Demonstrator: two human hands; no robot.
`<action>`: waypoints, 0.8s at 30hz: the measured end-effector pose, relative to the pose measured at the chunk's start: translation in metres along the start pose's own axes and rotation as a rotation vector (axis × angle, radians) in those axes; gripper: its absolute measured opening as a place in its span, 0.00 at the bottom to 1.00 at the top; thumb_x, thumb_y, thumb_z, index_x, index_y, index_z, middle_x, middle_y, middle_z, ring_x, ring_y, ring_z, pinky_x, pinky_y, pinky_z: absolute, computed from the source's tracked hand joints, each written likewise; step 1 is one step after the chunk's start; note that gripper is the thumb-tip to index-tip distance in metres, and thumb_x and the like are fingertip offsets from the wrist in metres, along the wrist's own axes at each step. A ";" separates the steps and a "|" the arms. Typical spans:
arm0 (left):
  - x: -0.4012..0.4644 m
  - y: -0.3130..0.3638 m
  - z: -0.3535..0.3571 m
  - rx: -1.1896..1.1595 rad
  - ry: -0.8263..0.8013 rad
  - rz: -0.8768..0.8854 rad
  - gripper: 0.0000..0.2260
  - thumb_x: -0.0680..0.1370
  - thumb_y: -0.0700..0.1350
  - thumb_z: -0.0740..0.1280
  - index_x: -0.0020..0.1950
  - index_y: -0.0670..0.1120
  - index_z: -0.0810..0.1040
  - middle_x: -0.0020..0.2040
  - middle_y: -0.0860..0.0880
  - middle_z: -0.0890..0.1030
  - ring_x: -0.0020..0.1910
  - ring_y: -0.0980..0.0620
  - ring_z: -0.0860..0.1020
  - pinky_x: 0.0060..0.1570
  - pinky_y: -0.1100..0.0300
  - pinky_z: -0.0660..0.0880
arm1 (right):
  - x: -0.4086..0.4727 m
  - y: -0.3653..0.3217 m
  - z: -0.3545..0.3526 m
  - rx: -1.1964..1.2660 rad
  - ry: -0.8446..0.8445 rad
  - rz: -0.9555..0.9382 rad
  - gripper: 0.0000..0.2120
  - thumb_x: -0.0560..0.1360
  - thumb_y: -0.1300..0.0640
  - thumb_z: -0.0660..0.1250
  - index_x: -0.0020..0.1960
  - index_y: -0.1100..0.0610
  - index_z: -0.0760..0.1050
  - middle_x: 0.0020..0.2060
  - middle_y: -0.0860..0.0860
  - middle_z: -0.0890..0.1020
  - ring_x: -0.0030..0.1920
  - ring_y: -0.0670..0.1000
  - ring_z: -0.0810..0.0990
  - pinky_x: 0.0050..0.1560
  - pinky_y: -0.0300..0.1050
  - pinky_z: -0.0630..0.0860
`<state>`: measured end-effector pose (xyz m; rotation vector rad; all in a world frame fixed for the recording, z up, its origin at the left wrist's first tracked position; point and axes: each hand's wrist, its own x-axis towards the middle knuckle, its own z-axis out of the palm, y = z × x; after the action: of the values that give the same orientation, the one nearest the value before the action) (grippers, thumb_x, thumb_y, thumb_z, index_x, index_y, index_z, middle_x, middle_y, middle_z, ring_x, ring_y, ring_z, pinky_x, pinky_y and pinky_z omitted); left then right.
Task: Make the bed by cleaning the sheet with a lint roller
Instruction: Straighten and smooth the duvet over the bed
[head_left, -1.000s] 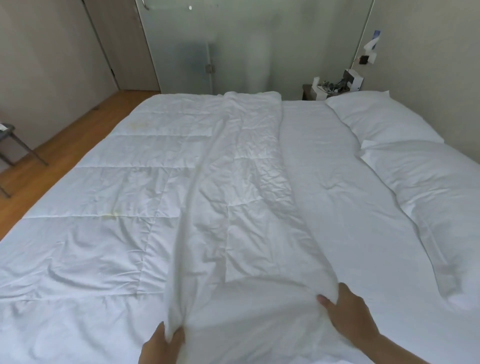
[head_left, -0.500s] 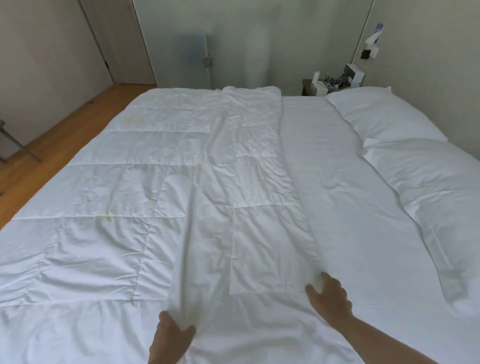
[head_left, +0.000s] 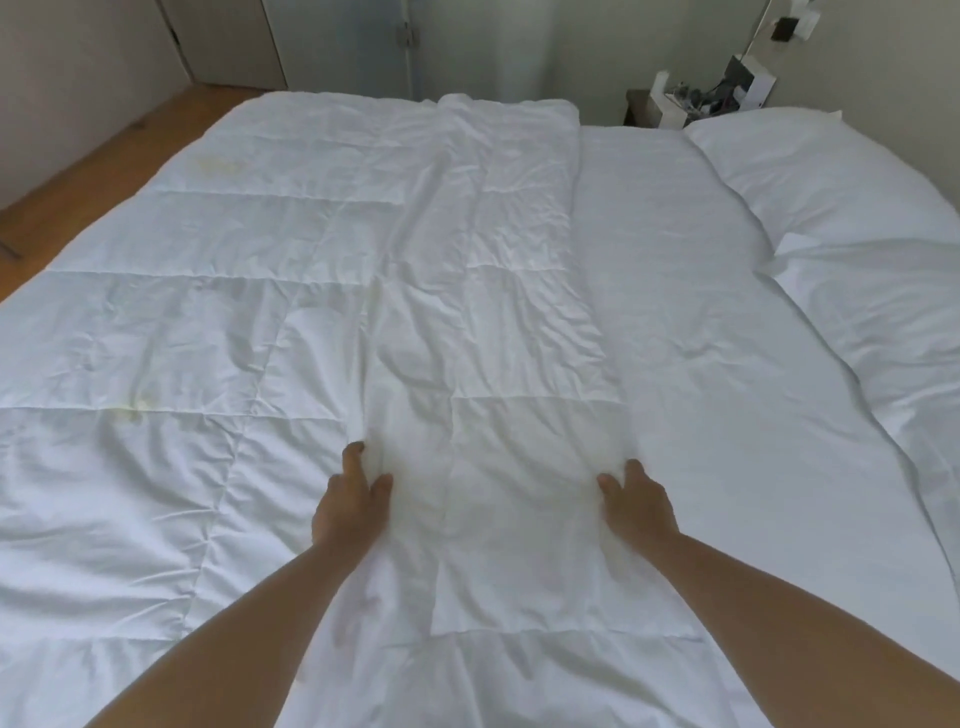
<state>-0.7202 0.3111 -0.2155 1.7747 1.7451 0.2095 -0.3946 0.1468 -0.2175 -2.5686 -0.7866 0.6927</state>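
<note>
**Both hands on folded quilt, bed half uncovered**

While both arms reach forward over the bed, the left hand (head_left: 351, 506) and right hand (head_left: 636, 506) rest on a white quilt (head_left: 218, 322) that covers the left and middle of the mattress. Left grip: fingers curled, pinching a ridge of quilt fabric at the left side of a folded-back strip. Right grip: fingers curled on the strip's right edge; whether fabric is really clamped there I cannot tell. No lint roller visible in the view.

Folded strip runs up the middle of the bed, from the near edge to the far edge, wrinkled, with stitched square panels. Quilt has faint yellowish marks (head_left: 132, 408) left of the hands and another near the far left corner.

Right of the strip the bare white sheet (head_left: 727, 364) shows, fairly smooth, a few creases. Two white pillows (head_left: 831, 171) lie along the right side, one behind the other, touching the sheet.

Room: wooden floor (head_left: 104, 145) on the left, pale walls, a door at far left and a frosted glass panel (head_left: 337, 47) behind the bed. A small nightstand (head_left: 644, 106) at far right holds cluttered small items, too small to identify. A wall socket sits above it.
</note>
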 end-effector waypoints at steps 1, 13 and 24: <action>-0.002 -0.005 0.001 -0.022 0.025 0.048 0.22 0.83 0.55 0.61 0.76 0.55 0.58 0.58 0.44 0.80 0.55 0.39 0.80 0.50 0.49 0.74 | 0.003 0.010 -0.002 0.007 0.035 -0.025 0.10 0.83 0.44 0.57 0.52 0.51 0.65 0.45 0.59 0.80 0.50 0.65 0.81 0.49 0.54 0.77; 0.079 0.070 0.010 0.146 0.177 -0.127 0.26 0.75 0.66 0.66 0.57 0.45 0.69 0.52 0.44 0.77 0.56 0.36 0.78 0.52 0.43 0.77 | 0.125 -0.030 -0.061 -0.014 0.035 -0.021 0.23 0.78 0.33 0.58 0.58 0.51 0.72 0.52 0.51 0.82 0.54 0.58 0.82 0.53 0.49 0.74; 0.260 0.160 0.034 0.073 0.103 -0.054 0.20 0.84 0.58 0.56 0.74 0.55 0.58 0.53 0.44 0.78 0.45 0.43 0.75 0.46 0.50 0.72 | 0.324 -0.173 -0.023 0.129 0.067 0.026 0.17 0.83 0.44 0.55 0.64 0.56 0.67 0.55 0.62 0.81 0.56 0.64 0.80 0.54 0.53 0.76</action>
<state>-0.5388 0.5585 -0.2387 1.7940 1.8923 0.2206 -0.2192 0.4702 -0.2296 -2.4759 -0.6659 0.6393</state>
